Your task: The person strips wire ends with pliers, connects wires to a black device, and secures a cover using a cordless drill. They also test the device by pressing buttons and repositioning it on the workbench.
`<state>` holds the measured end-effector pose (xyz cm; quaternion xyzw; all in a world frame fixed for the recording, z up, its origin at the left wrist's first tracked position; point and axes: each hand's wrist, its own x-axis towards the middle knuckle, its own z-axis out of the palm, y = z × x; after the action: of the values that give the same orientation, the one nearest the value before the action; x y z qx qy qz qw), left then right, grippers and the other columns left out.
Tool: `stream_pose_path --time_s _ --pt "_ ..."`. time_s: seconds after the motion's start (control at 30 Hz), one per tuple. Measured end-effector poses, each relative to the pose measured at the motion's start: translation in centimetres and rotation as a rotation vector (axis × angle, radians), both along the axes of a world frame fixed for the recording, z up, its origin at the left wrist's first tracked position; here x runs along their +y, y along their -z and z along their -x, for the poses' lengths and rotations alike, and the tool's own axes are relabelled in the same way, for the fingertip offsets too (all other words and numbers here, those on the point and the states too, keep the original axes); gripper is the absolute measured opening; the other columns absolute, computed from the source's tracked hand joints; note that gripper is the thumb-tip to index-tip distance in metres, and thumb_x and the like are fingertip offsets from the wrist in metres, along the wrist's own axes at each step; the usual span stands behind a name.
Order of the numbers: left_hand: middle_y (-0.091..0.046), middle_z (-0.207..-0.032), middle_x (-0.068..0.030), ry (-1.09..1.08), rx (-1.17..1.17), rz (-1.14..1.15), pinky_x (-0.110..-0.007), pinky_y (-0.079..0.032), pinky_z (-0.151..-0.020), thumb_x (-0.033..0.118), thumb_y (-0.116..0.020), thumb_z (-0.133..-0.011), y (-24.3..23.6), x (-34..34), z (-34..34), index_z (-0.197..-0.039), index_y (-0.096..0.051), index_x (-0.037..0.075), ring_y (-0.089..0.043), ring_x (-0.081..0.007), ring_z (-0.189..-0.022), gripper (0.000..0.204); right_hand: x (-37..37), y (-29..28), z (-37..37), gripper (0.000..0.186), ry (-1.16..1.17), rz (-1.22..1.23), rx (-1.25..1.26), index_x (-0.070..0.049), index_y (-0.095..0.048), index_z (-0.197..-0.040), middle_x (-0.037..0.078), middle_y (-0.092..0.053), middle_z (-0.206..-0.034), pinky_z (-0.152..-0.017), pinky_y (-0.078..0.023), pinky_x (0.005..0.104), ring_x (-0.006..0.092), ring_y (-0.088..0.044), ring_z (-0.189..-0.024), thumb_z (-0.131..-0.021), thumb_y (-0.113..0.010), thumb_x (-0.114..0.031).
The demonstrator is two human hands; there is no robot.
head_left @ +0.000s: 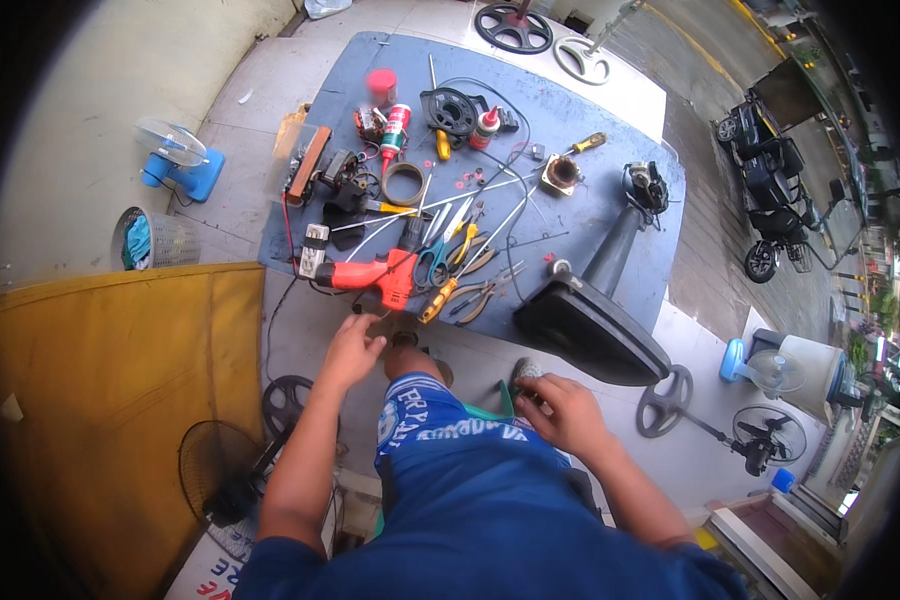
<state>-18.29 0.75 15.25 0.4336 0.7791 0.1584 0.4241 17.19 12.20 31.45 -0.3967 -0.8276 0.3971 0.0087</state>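
Note:
My left hand (pixel 353 348) is just off the table's near edge, its fingers stretched apart and holding nothing. Closest to it lies a red-orange power drill (pixel 375 277), a small gap from my fingertips. My right hand (pixel 562 410) hovers above my right thigh with loosely bent fingers and nothing visible in them. Beside the drill are blue-handled scissors (pixel 431 264), a yellow-handled screwdriver (pixel 438 301) and pliers (pixel 478 295). A fan stand with a black base (pixel 595 332) lies across the table's right side, its motor (pixel 645 188) at the far end.
The blue-grey table (pixel 610 140) also bears a tape roll (pixel 403 184), a glue bottle (pixel 395 133), a red-capped bottle (pixel 485 128), a round black fan part (pixel 448 111) and metal rods. A yellow panel (pixel 130 350) stands left. Fan bases (pixel 664 402) and fans (pixel 768 440) stand on the floor.

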Motion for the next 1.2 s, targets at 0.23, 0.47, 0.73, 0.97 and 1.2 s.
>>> stream_pose_path --time_s 0.23,0.47,0.73,0.97,1.2 --pt "-0.056 -0.148 -0.0142 0.422 0.497 -0.388 -0.049 -0.045 -0.112 0.005 -0.065 -0.090 4.9 4.4 2.3 -0.153 -0.051 0.008 -0.053 -0.0361 -0.138 0.065 0.1 1.3 7.3 0.027 0.338 0.285 0.011 -0.003 -0.075 -0.119 0.017 -0.075 -0.103 -0.086 -0.060 0.0412 0.0337 -0.075 -0.100 -0.101 -0.073 -0.022" --pt "-0.058 -0.133 -0.0148 0.639 0.466 -0.360 -0.050 -0.051 -0.101 0.001 -0.059 -0.093 6.8 9.4 5.1 -0.164 -0.044 0.021 -0.063 -0.0356 -0.119 0.075 4.3 13.2 13.8 0.027 0.654 0.298 0.073 0.001 -0.075 -0.117 0.020 -0.076 -0.101 -0.084 -0.057 0.0417 0.0324 -0.074 -0.093 -0.102 -0.068 -0.019" --pt "-0.056 -0.136 -0.0192 0.616 0.168 -0.302 -0.052 -0.054 -0.100 0.001 -0.072 -0.081 3.1 10.3 8.2 -0.169 -0.034 0.026 -0.066 -0.0429 -0.114 0.099 10.8 26.7 18.9 0.060 0.893 -0.028 0.037 0.004 -0.055 -0.147 0.021 -0.068 -0.119 -0.089 -0.057 0.0436 0.0328 -0.071 -0.089 -0.097 -0.074 -0.024" --pt "-0.056 -0.141 -0.0190 0.488 -0.103 -0.243 -0.045 -0.058 -0.097 0.012 -0.087 -0.071 -2.3 9.2 7.6 -0.164 -0.040 0.017 -0.065 -0.0407 -0.122 0.105 12.1 26.4 19.4 0.042 0.889 0.276 0.280 0.003 -0.065 -0.137 0.022 -0.074 -0.117 -0.093 -0.057 0.0460 0.0410 -0.073 -0.098 -0.099 -0.065 -0.014" --pt "-0.064 -0.128 -0.0108 -0.146 -0.572 -0.325 -0.035 -0.063 -0.083 0.009 -0.091 -0.082 -1.9 7.0 7.5 -0.158 -0.045 0.004 -0.073 -0.0183 -0.094 0.089 15.4 27.0 17.7 0.026 0.953 -0.176 0.120 0.001 -0.068 -0.123 0.027 -0.066 -0.120 -0.097 -0.053 0.0518 0.0456 -0.066 -0.109 -0.101 -0.065 -0.010"
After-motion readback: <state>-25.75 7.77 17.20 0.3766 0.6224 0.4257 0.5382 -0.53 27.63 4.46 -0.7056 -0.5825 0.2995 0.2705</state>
